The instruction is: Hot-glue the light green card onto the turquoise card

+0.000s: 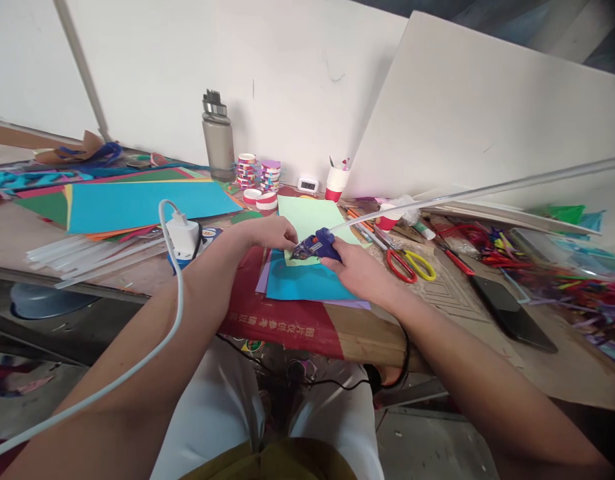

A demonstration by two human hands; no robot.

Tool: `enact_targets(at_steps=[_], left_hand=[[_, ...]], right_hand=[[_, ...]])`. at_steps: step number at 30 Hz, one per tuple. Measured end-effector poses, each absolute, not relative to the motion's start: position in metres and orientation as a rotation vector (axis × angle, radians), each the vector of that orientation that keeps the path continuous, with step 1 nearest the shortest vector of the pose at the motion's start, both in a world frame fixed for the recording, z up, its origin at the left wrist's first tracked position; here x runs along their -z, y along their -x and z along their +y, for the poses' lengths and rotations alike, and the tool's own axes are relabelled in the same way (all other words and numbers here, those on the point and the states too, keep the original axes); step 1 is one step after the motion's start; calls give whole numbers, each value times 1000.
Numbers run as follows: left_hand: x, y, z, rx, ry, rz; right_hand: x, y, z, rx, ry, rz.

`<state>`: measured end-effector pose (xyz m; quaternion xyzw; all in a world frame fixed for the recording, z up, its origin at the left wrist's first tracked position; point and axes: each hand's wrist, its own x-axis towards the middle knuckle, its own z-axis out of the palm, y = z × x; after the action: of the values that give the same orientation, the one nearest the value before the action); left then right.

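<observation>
Right hand (355, 267) grips the glue gun (317, 245), nozzle at green paper (312, 220) under left hand (267, 233).

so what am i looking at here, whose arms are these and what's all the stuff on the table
This is one picture from a camera worn on a person's head, looking forward and down, so the two bare arms are the wearer's own. The right hand grips a blue glue gun with a long clear glue stick poking out the back. The left hand presses on a light green sheet, which lies over a blue sheet on a red book. Around them on the wooden table are red and yellow scissors, a black phone, a grey water bottle, stacked tape rolls, coloured paper and a white charger.
</observation>
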<state>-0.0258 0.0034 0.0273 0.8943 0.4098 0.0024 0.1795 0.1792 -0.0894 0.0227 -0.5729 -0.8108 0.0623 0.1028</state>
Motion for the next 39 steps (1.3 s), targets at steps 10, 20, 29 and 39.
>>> enact_targets(at_steps=[10, 20, 29, 39], left_hand=[[-27, 24, 3, -13, -2455, 1177], [-28, 23, 2, -36, -2426, 1191], [-24, 26, 6, -26, -2429, 1163], [-24, 26, 7, -41, -2404, 1170]], right_hand=[[-29, -198, -94, -137, 1766, -2381], [-37, -214, -99, -40, 1897, -2331], [-30, -185, -96, -100, 1775, -2387], [-39, -214, -100, -44, 1897, -2353]])
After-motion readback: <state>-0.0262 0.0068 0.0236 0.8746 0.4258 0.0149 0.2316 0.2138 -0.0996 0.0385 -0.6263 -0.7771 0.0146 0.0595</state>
